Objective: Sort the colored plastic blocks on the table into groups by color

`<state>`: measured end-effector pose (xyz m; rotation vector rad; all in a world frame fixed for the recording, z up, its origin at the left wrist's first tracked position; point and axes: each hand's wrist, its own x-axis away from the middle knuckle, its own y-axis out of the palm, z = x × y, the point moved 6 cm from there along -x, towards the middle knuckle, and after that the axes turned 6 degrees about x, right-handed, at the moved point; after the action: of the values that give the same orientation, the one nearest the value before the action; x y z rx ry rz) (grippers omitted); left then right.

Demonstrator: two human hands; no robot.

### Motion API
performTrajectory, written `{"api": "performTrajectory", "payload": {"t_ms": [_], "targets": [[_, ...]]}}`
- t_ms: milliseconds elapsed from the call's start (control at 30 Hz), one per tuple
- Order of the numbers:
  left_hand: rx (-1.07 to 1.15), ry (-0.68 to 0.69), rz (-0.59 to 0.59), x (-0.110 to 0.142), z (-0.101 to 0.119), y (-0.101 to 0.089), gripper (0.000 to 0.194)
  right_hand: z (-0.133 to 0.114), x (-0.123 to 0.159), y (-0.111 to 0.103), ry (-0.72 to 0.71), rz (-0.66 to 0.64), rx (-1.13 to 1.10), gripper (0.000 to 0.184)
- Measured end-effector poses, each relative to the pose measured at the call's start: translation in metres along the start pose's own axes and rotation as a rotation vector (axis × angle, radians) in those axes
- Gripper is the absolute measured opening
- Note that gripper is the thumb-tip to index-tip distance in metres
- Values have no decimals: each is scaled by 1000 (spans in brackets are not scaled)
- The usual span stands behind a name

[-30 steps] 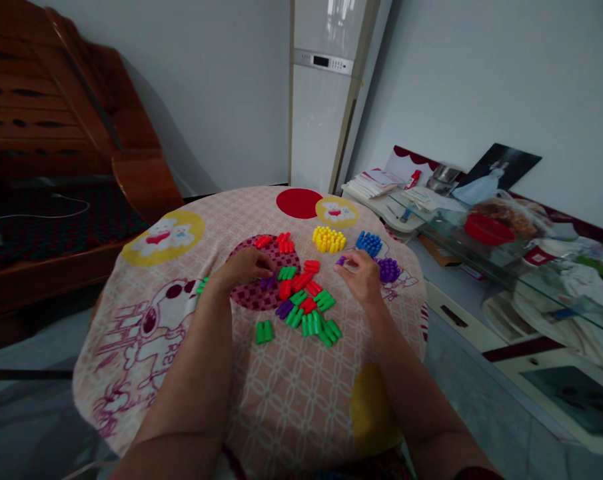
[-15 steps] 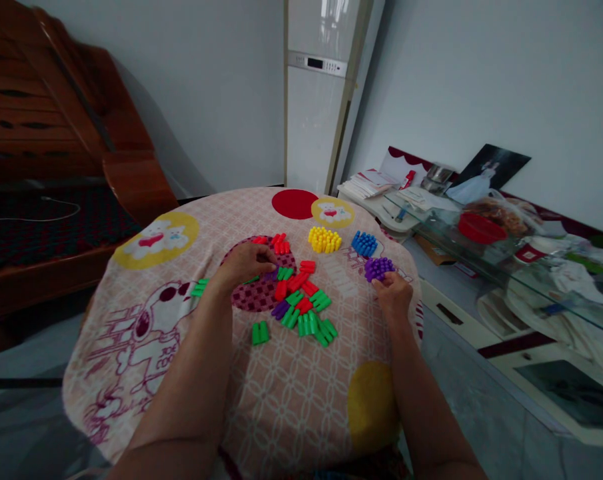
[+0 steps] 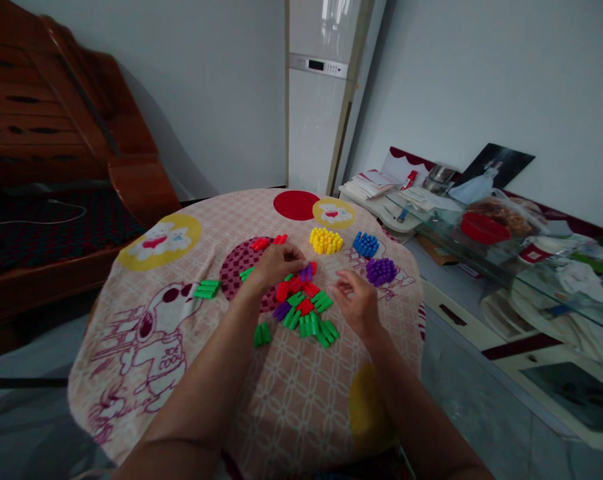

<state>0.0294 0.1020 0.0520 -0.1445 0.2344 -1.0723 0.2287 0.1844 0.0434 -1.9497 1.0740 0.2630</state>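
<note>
A round table under a pink cartoon cloth (image 3: 146,347) carries small plastic pegs. A mixed heap of green, red and purple pegs (image 3: 306,313) lies in the middle. My left hand (image 3: 277,263) reaches over the heap's far side and pinches a purple peg (image 3: 307,272). My right hand (image 3: 354,303) hovers just right of the heap, fingers loosely apart, nothing in it. Sorted clusters stand further back: yellow pegs (image 3: 326,240), blue pegs (image 3: 366,244), purple pegs (image 3: 380,271). A few red pegs (image 3: 266,242) and green pegs (image 3: 206,289) lie to the left.
A white standing air conditioner (image 3: 317,100) rises behind the table. A wooden sofa (image 3: 56,147) fills the left. On the right a low glass-topped cabinet (image 3: 506,253) holds papers, a red bowl and clutter. Grey tiled floor surrounds the table.
My right hand has drawn back from the purple cluster toward the mixed heap. My left hand moved right across the heap and now has a purple peg in its fingers.
</note>
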Motion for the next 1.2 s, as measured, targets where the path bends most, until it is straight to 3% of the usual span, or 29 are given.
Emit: {"api": "performTrajectory", "payload": {"t_ms": [100,200,333,467,600,700,967,1100,1200], "targets": [[48,-31,-30,1,1,16,29,-21,4,24,-73,-54,-75,27],[87,-65,-69,2,0,28,28,-29,6,26,-148,5,-74,18],[109,-75,-137,5,1,40,28,-21,6,7,-129,82,-62,18],[143,-79,-220,6,2,47,27,16,4,-31,44,92,-78,22],[181,-60,-166,5,4,35,27,68,0,-80,152,46,73,25],[176,-68,-116,4,4,19,29,97,-6,-102,111,0,253,25],[192,-66,-11,6,3,-14,40,125,-19,-85,-13,-201,519,24],[200,-70,35,7,3,-23,43,129,-18,-84,-7,-148,524,22],[199,-67,72,9,5,-32,43,121,-14,-91,33,-18,535,22]]}}
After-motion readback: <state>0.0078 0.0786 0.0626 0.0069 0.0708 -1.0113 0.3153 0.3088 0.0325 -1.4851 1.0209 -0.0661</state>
